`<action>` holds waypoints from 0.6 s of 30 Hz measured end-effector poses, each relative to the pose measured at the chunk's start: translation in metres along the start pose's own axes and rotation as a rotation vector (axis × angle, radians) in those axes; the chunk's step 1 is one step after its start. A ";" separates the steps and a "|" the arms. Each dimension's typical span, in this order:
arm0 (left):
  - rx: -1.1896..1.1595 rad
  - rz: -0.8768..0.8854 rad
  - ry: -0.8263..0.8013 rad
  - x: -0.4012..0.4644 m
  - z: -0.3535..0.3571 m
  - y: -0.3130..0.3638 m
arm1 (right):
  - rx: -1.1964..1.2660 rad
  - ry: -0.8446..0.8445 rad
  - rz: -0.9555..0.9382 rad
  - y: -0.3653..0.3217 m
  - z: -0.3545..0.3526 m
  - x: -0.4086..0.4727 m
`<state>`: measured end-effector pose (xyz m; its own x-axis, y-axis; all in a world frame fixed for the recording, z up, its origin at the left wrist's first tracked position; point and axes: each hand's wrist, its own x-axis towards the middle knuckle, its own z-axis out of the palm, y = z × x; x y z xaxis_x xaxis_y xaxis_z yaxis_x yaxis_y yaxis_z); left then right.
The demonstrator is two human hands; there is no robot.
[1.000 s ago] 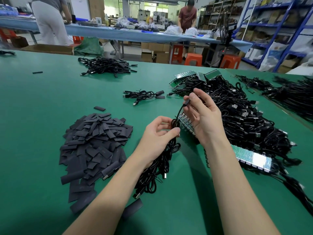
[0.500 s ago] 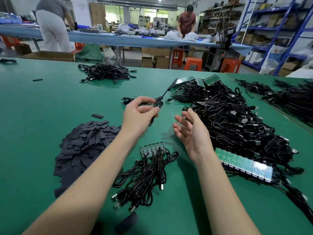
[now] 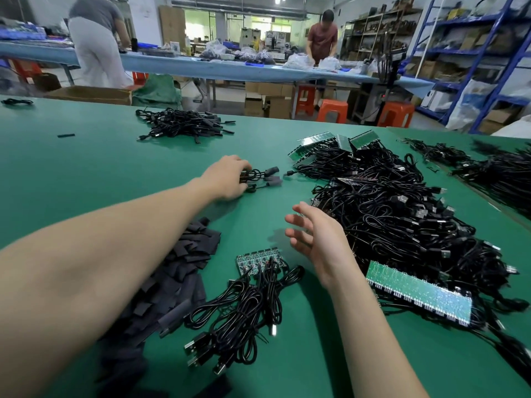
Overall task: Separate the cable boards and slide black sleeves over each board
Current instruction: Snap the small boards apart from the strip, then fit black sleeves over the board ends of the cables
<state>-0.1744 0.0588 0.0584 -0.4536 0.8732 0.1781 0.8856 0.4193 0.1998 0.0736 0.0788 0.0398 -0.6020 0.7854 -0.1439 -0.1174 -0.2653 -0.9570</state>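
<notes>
Our left hand (image 3: 227, 180) grips sleeved cables (image 3: 260, 176) beyond the sleeve pile (image 3: 184, 268), dropping them off we judge, right hand (image 3: 313, 237) loose-fingered; next needs the board strip (image 3: 260, 261) beside that pile.

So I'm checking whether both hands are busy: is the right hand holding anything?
No, the right hand hovers with fingers spread and nothing in it, above the green table.
</notes>
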 end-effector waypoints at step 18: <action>-0.682 -0.146 0.314 -0.154 0.050 0.085 | -0.563 -0.114 0.097 -0.002 0.000 -0.004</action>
<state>-0.0248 -0.0275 0.0001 -0.6589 0.6664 0.3489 0.6027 0.1902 0.7750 0.0758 0.0762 0.0420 -0.6740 0.6990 -0.2391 0.3619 0.0301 -0.9317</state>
